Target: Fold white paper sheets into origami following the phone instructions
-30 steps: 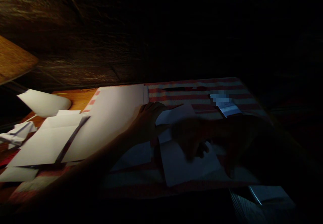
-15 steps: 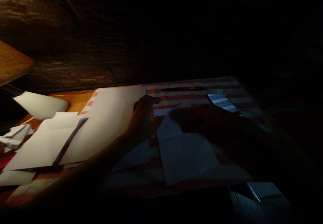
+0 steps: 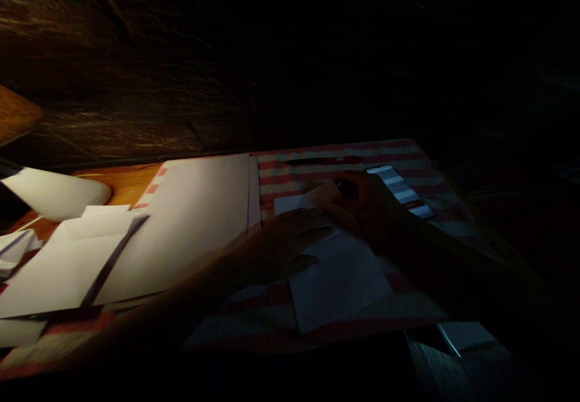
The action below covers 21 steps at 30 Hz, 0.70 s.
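Observation:
A white paper sheet [image 3: 339, 281] lies on a red-and-white striped cloth [image 3: 294, 169] in dim light. My left hand [image 3: 290, 239] rests on the sheet's left part with its fingers stretched flat, pressing it down. My right hand [image 3: 367, 205] reaches over the sheet's far end and pinches a folded-up flap there; the fingertips are dark and hard to make out. Just beyond my right hand lies a lit phone [image 3: 401, 190].
A large white sheet [image 3: 194, 220] lies left of my hands, with folded papers [image 3: 67, 257] further left on the wooden table [image 3: 127, 181]. A white rounded object [image 3: 54, 193] sits at the far left. A light flat item [image 3: 462, 335] lies at the lower right. The surroundings are dark.
My left hand slid from the sheet's far left corner down onto its middle. My right hand moved from the near part up to the far end, and the flap there is now folded.

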### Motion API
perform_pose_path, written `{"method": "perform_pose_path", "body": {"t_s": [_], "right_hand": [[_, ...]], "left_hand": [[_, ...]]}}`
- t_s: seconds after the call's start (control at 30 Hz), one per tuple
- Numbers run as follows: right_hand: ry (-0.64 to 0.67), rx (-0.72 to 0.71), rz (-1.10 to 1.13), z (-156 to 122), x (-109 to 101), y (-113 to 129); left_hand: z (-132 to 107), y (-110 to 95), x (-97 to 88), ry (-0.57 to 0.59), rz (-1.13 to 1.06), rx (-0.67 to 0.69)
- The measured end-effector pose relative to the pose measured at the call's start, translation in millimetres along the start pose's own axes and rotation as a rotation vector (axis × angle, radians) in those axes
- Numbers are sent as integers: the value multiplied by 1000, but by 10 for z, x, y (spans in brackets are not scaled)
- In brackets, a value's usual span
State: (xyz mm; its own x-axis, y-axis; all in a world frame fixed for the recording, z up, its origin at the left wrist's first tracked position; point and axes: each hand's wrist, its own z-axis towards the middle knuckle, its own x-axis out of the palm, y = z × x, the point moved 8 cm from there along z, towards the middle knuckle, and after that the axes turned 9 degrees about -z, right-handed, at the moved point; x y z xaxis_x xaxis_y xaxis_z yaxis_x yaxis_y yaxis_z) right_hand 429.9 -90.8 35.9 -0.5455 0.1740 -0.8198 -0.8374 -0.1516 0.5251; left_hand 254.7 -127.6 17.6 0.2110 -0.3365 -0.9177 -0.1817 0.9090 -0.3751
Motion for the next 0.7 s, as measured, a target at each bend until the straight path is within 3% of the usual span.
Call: {"method": "perform_pose_path", "body": {"t_s": [0.13,0.2,0.33,0.53,0.6,0.7], "right_hand": [[-76,-42,22,-78,-31,167],[-71,-143,2,-113,-21,258],[22,-366,15,-162,55,366],[136,-448,-9,-167,160,370],[147,-455,-46,-164,185,364],[140,-464,-65,-165,188,369]], "left_hand": [[8,-40,-38,-34,54,5],[1,-51,-46,-42,71,6],[-32,-6,-49,-45,95,-30],[-71,105,-202,-199,-52,3],[-79,200,-296,-280,-77,-52],[-127,390,-441,-403,55,-237]]}}
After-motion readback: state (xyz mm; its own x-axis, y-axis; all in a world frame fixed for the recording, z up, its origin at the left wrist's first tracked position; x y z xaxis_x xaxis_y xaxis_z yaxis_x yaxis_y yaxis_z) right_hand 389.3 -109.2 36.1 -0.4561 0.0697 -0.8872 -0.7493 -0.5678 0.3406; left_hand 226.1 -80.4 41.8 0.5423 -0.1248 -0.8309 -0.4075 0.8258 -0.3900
